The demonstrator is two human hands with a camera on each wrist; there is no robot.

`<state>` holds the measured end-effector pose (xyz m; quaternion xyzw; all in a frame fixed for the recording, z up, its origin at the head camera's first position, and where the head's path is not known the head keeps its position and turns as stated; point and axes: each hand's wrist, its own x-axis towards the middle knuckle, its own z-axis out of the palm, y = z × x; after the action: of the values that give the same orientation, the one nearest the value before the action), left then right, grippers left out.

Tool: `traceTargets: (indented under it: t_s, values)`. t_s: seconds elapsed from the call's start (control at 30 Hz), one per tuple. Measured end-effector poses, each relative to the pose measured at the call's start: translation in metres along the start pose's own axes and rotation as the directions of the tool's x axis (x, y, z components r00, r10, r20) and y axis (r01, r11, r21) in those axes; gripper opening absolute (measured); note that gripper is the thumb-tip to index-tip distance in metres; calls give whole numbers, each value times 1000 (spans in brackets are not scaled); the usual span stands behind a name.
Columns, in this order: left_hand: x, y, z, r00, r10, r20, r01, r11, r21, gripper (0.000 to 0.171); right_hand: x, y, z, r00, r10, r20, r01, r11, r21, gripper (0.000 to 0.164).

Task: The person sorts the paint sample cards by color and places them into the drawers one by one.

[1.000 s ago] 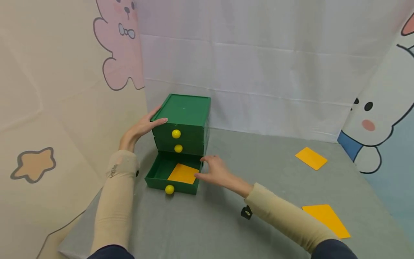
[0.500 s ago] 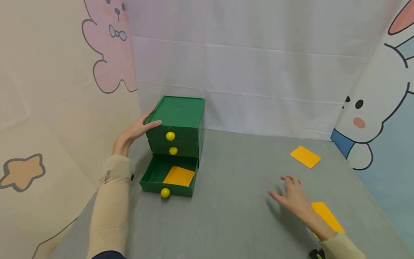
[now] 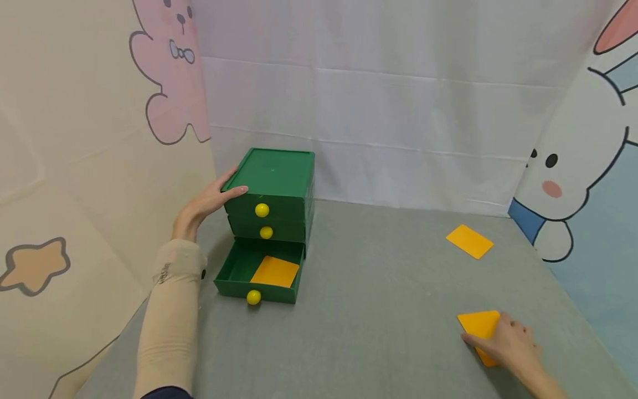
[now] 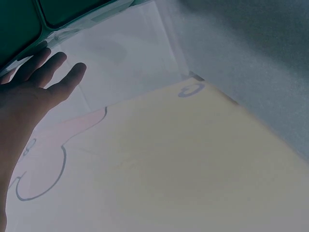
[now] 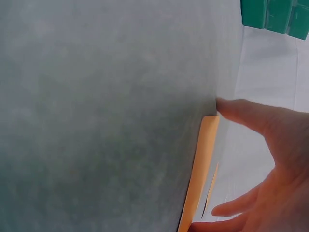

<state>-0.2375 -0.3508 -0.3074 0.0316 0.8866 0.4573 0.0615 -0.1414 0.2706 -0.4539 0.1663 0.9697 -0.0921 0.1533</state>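
Observation:
A green drawer cabinet (image 3: 279,172) with yellow round knobs stands at the left in the head view. Its bottom drawer (image 3: 234,288) is pulled out, and a yellow card (image 3: 276,271) lies inside. My left hand (image 3: 206,200) rests against the cabinet's upper left side, thumb on the top front edge; the left wrist view shows its fingers fairly straight along the side. At the right, my right hand (image 3: 515,343) is spread over a second yellow card (image 3: 479,323) on the table, thumb near its left edge and fingers toward the far edge. Part of this card is hidden under the hand.
A third yellow card (image 3: 469,241) lies farther back on the grey tabletop (image 3: 374,299). Behind the table hangs a pale cloth (image 3: 389,111), with printed cartoon figures at both sides.
My right hand has moved from beside the open drawer rightward across the table and down onto the near yellow card. The left hand has stayed on the cabinet. The head view has shifted slightly.

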Motion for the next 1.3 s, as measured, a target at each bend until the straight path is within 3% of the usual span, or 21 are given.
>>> traceTargets:
  t_s: [0.27, 0.47, 0.7, 0.9, 1.3]
  values:
    - [0, 0, 0, 1000, 2, 4, -2, 1000, -10, 83, -5, 2, -2, 999, -16, -31, 15, 1000, -21, 107]
    - [1, 0, -2, 1000, 7, 3, -7, 1000, -12, 82, -2, -4, -10, 985, -168, -37, 166, 985, -55, 114]
    - [-1, 2, 1, 1000, 8, 1, -8, 1000, -3, 83, -3, -32, -17, 947, -307, -91, 304, 952, -43, 110]
    - [-1, 2, 2, 1000, 5, -2, -5, 1000, 7, 83, -6, -61, -20, 914, -376, -153, 381, 925, 3, 103]
    - [2, 1, 3, 1000, -24, -7, 24, 1000, -4, 85, -13, -122, -14, 814, -513, -271, 542, 839, 40, 91]
